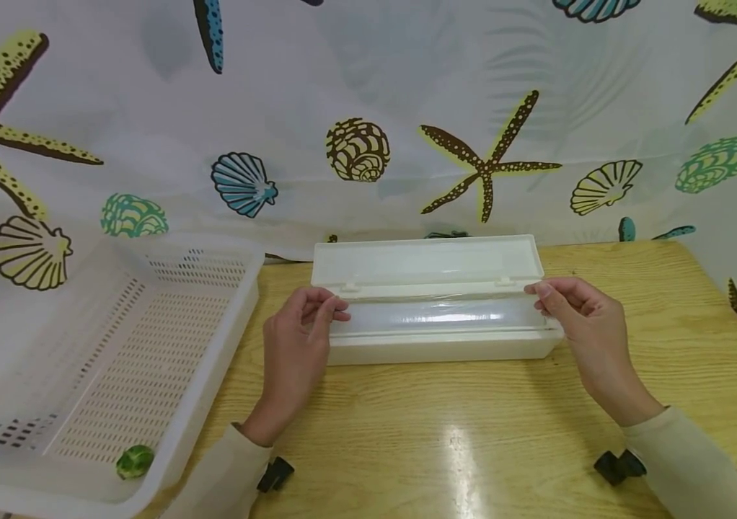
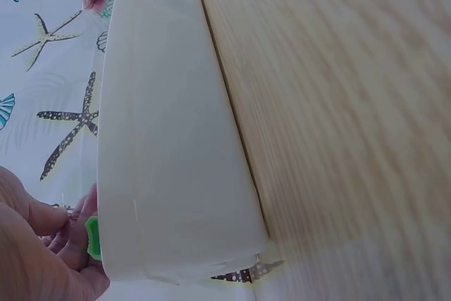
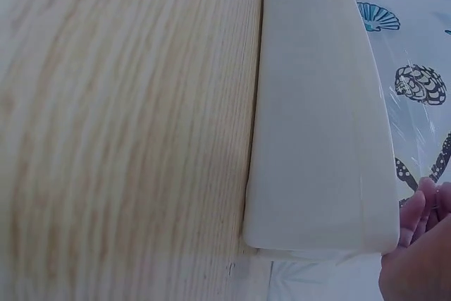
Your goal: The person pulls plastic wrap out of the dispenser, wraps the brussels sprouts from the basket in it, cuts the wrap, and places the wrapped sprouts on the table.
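Observation:
A long white cling film dispenser box lies on the table with its lid tipped back. Inside it shows a shiny roll of cling film. My left hand pinches the film between thumb and fingertips at the box's left end. At the right end my right hand pinches the film's other corner. Between the two hands the clear film stretches over the roll, its creases showing in the right wrist view. A small green piece sits at the box's end by my left fingers in the left wrist view.
A white slotted plastic basket stands at the left, holding a green Brussels sprout in its near corner. Behind the wooden table hangs a cloth printed with shells and starfish.

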Available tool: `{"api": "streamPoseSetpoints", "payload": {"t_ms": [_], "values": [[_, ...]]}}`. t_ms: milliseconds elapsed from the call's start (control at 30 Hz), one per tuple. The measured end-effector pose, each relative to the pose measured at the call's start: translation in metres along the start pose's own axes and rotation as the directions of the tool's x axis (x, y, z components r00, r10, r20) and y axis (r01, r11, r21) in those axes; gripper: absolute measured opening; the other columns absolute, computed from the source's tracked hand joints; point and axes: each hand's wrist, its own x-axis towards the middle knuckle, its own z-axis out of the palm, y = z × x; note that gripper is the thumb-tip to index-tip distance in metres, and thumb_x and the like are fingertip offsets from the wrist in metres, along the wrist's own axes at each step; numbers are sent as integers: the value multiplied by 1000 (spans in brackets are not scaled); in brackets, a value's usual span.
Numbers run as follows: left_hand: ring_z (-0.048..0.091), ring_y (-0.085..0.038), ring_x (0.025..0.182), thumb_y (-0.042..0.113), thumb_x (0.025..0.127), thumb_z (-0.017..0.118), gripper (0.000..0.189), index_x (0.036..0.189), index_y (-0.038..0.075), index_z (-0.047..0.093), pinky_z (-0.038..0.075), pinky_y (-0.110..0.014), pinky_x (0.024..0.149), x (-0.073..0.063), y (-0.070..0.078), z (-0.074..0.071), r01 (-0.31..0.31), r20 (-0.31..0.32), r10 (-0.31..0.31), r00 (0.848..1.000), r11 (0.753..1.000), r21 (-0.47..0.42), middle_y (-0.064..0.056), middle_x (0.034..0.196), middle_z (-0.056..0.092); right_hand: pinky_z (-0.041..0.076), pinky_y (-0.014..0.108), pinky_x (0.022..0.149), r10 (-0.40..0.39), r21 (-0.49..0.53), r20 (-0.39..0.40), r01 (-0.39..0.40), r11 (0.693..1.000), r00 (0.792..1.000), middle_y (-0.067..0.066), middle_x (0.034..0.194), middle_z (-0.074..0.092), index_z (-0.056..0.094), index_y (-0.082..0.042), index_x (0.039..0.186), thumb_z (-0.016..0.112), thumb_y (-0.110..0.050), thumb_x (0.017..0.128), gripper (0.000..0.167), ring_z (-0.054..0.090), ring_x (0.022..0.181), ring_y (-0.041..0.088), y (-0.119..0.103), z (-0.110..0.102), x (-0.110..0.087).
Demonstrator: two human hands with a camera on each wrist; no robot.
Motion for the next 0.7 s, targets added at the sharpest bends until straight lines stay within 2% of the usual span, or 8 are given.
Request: {"api": "streamPoseSetpoints", "payload": {"t_ms": [67,133,200,367,467,533,700], "values": [[79,-19,87,5,109,68,6,109,-1,70,33,-20,48,0,0,-1,0,0,0,1000,1000,-22,-8,101,80,60,19,84,-13,33,0,13,999,1000,-1,109,81,76,2,120,75,-23,107,28,72,93,13,0,1,0],[79,-20,88,4,109,68,6,110,-1,70,46,-18,56,0,-1,-2,8,-3,-8,1000,999,-45,-10,101,80,61,20,83,-25,57,2,25,998,1000,1,108,81,76,2,119,75,-22,107,27,73,91,12,0,2,0],[79,-20,88,5,108,70,7,111,-1,71,53,-19,64,0,-2,-3,23,0,-23,1000,998,-66,-11,100,79,62,21,81,-32,75,3,32,997,999,2,108,81,76,3,119,75,-21,107,27,75,89,12,0,3,0],[78,-26,95,-7,102,72,19,121,-5,71,56,-18,73,0,-6,-7,77,29,-73,997,984,-162,-13,106,78,62,21,81,-42,80,5,42,996,999,4,109,81,74,4,117,74,-22,107,28,76,91,13,0,5,0],[77,-31,100,-15,98,69,28,125,-9,69,61,-22,85,0,-7,-10,96,41,-88,995,969,-227,-15,110,77,62,22,83,-51,73,7,50,996,999,5,109,81,74,5,118,74,-22,107,29,76,93,13,-1,6,0],[78,-33,102,-14,99,70,26,124,-8,71,61,-24,89,0,-7,-11,108,43,-100,994,961,-256,-15,109,78,62,22,83,-59,67,2,58,996,998,5,109,81,73,6,117,74,-21,107,29,76,93,14,-1,6,0],[79,-31,103,-1,104,73,13,116,-4,77,63,-27,88,-1,-8,-12,144,33,-140,990,948,-283,-14,106,81,62,21,84,-68,57,-9,68,996,998,4,108,81,73,7,117,73,-20,108,28,76,94,14,-2,4,-1]]}}
